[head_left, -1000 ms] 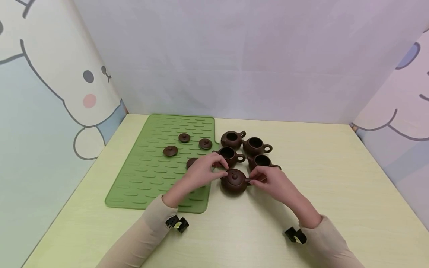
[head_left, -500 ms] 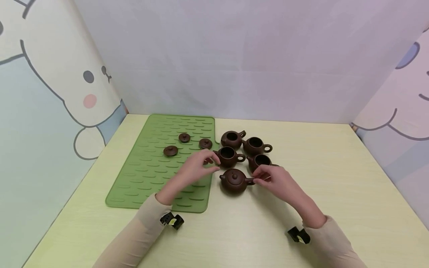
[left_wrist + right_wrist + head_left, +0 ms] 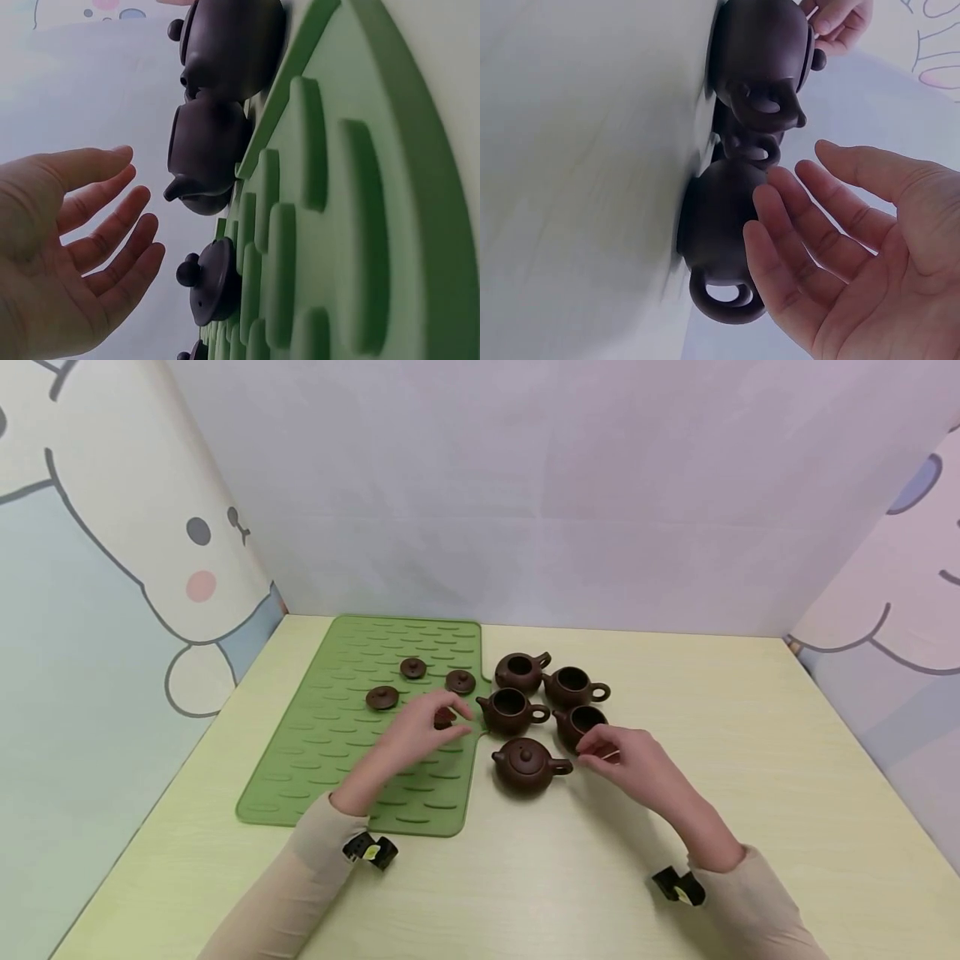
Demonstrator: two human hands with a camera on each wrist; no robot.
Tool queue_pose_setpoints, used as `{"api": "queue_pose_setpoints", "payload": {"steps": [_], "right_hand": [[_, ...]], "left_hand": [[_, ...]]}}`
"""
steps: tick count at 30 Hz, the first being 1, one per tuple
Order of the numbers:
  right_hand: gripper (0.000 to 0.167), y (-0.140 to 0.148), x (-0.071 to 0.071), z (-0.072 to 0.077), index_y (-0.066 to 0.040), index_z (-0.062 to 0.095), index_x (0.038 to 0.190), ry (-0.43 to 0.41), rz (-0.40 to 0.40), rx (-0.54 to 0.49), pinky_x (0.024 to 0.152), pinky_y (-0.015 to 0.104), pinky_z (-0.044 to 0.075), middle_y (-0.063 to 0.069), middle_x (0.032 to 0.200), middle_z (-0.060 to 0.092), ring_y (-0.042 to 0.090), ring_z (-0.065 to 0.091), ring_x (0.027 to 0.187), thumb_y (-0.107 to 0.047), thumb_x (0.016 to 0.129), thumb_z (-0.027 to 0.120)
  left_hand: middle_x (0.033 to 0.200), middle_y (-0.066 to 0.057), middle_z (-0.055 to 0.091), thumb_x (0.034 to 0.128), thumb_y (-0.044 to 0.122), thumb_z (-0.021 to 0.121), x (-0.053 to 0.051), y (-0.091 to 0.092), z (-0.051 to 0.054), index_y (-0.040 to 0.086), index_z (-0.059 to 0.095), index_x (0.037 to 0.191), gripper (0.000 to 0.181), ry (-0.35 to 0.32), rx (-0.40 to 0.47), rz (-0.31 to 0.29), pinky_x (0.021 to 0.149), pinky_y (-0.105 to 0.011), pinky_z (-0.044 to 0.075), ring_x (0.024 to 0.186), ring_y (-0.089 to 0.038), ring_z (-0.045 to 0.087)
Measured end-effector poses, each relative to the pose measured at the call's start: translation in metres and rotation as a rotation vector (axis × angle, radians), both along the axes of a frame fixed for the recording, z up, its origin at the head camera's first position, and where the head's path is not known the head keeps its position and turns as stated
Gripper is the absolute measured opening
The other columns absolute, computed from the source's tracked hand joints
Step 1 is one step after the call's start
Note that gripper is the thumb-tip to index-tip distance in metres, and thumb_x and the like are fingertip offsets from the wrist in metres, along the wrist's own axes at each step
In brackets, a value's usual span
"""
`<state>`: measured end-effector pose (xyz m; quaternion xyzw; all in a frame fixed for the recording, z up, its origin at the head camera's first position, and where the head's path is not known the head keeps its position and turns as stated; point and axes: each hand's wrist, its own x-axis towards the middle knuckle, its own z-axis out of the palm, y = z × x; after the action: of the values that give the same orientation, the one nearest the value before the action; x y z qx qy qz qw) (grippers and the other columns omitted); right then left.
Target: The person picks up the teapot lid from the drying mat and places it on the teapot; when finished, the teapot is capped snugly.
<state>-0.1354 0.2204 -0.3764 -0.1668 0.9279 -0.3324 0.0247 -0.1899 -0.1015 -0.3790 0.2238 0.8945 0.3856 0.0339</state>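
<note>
A dark brown teapot with its lid on [image 3: 523, 767] stands at the front of several lidless pots, among them one with its spout toward the mat [image 3: 508, 712]. My left hand [image 3: 420, 729], fingers loosely bent and holding nothing, hovers over the green mat [image 3: 300, 777], partly hiding a lid [image 3: 442, 720]; in the left wrist view that lid [image 3: 214, 281] lies below the fingers. To the right of the lidded teapot, my right hand [image 3: 637, 766] is empty, in front of another lidless pot [image 3: 576, 725] whose handle it hides. The right wrist view shows relaxed fingers beside that pot [image 3: 724, 221].
Three more small lids lie on the mat: one at the left [image 3: 382, 697], one at the back [image 3: 412, 668], one near its right edge [image 3: 460, 682]. Two lidless pots [image 3: 519, 672] [image 3: 572, 687] stand behind the others. A pale wall [image 3: 525, 510] rises behind the table.
My left hand has drawn away from the lidded teapot, leftward over the mat. My right hand has left its handle and moved slightly right. The teapot stands about where it was.
</note>
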Motion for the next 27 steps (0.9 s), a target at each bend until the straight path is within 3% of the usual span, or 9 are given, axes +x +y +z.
{"api": "queue_pose_setpoints", "payload": {"steps": [8,27], "right_hand": [[0.010,0.008,0.000,0.004,-0.008,0.072,0.101,0.009,-0.013,0.004,0.079,0.028,0.060,0.000,0.097,0.074,0.018,0.071,0.091,-0.008,0.090,0.071],[0.010,0.022,0.001,0.010,-0.009,0.072,0.102,0.017,-0.053,-0.004,0.081,0.026,0.059,-0.002,0.097,0.075,0.018,0.070,0.093,-0.012,0.092,0.071]], "left_hand": [[0.111,-0.005,0.070,0.0912,0.016,0.073,-0.002,-0.011,-0.002,0.008,0.071,0.105,0.016,-0.026,0.046,0.026,0.089,-0.039,0.057,0.097,-0.020,0.071],[0.114,-0.007,0.068,0.0926,0.015,0.071,-0.002,-0.028,-0.008,0.011,0.069,0.104,0.012,-0.056,0.030,0.095,0.093,-0.039,0.057,0.103,-0.024,0.069]]}}
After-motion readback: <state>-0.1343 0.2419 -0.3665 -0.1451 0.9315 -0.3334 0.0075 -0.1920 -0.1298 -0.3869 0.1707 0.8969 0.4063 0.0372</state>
